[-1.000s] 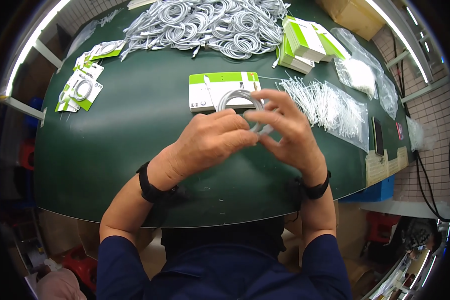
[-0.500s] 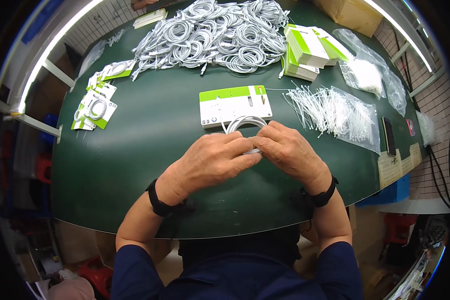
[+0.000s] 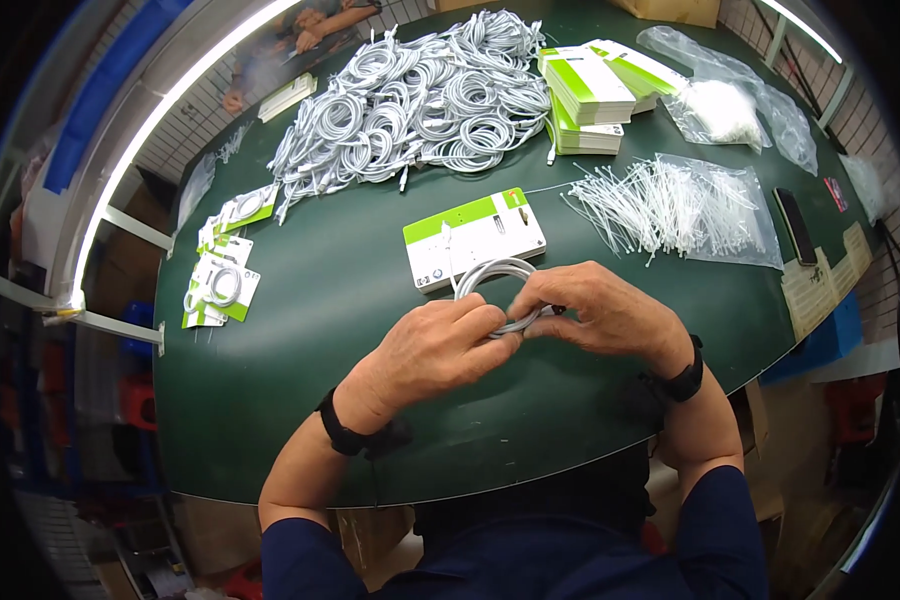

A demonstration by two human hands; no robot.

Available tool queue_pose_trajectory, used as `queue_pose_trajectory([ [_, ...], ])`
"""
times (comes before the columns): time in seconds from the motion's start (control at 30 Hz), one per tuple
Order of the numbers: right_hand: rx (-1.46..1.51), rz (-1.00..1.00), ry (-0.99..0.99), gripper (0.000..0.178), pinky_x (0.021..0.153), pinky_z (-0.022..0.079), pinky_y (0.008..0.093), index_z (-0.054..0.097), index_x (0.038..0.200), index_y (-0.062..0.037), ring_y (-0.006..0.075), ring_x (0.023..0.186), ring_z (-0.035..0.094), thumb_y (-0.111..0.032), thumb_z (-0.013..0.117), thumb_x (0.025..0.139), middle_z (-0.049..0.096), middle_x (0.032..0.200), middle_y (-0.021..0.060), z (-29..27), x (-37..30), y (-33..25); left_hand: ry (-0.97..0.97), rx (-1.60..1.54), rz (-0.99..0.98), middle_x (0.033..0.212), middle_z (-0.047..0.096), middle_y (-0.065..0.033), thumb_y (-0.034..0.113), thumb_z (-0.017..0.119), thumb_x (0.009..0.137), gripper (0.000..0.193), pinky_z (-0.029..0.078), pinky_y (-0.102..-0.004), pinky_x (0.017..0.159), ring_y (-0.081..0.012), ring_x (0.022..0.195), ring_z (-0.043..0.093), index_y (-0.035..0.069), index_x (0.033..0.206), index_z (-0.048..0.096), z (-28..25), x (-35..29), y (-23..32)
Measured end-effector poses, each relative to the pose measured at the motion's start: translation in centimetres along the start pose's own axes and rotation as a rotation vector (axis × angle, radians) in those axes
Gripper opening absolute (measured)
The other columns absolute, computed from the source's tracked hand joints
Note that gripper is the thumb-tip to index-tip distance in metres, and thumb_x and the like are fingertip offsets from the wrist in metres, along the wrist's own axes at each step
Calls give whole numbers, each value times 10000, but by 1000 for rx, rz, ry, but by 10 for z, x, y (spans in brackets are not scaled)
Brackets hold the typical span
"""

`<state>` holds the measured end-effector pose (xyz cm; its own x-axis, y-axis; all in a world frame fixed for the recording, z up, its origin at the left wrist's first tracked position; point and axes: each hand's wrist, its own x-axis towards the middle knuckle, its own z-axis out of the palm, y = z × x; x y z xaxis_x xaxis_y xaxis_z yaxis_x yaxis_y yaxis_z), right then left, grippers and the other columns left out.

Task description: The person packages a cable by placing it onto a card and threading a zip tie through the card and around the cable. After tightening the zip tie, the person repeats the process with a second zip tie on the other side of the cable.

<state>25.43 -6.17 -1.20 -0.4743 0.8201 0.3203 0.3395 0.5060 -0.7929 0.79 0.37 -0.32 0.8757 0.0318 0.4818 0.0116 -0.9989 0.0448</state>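
Note:
A coiled white charging cable (image 3: 498, 267) is held between my two hands, just in front of a small stack of white and green cards (image 3: 475, 240). My left hand (image 3: 435, 345) is closed, pinching the near left side of the loops. Curled over their right side is my right hand (image 3: 605, 312), fingertips and thumb on the cable. One plug end sticks up from the coil and overlaps the top card. Where the fingertips meet the loops, part of the cable is hidden.
A large heap of coiled cables (image 3: 410, 105) lies at the back. Carded cables (image 3: 222, 285) are at the left. Stacked cards (image 3: 585, 90), loose white cable ties (image 3: 635, 210) on a plastic bag, and a phone (image 3: 795, 227) sit right. Another person's hand (image 3: 310, 38) shows far back.
My right hand has shifted and its thumb now shows below the loops, apart from my left hand. The view has tilted, so the table appears turned; the coil stays in my hands.

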Motion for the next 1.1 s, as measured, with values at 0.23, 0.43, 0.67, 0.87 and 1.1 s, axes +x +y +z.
queue_pose_trajectory([
  [0.23, -100, -69, 139, 203, 761, 555, 396, 683, 1030, -27, 336, 885, 697, 7, 760, 846, 701, 950, 121, 4, -1, 5, -17, -76, 44, 1016, 659, -44, 66, 781, 756, 258, 555, -328, 611, -214, 824, 676, 103, 1002, 711, 8, 4, -28],
  [0.43, -239, -99, 347, 203, 744, 555, 385, 691, 1016, -19, 327, 869, 693, 32, 766, 835, 693, 942, 117, -7, -2, 21, 188, -53, -92, 1233, 638, -109, 129, 816, 774, 381, 574, -381, 830, -294, 1071, 664, 79, 1128, 683, 13, 12, -43],
  [0.67, -429, -48, 481, 190, 748, 558, 391, 697, 1035, -7, 316, 869, 691, 19, 756, 856, 689, 958, 117, -15, -3, 43, 0, 104, -493, 1423, 563, -216, 304, 901, 758, 844, 477, -482, 1089, -407, 1287, 566, 58, 1470, 520, 42, 1, -77],
  [0.87, -417, -31, 502, 195, 748, 559, 387, 699, 1043, -9, 317, 863, 687, 20, 756, 858, 688, 964, 116, -14, -3, 45, -272, -58, -608, 1456, 535, -236, 396, 927, 703, 1027, 396, -499, 1162, -429, 1348, 511, 41, 1531, 433, 38, -1, -96],
  [1.1, -384, -81, 542, 211, 732, 551, 346, 709, 1068, -20, 258, 831, 681, 34, 752, 869, 694, 980, 94, -14, -3, 42, -149, -97, -567, 1300, 657, -199, 274, 818, 842, 618, 513, -445, 1016, -390, 1190, 636, 20, 1359, 594, 29, -6, -104],
])
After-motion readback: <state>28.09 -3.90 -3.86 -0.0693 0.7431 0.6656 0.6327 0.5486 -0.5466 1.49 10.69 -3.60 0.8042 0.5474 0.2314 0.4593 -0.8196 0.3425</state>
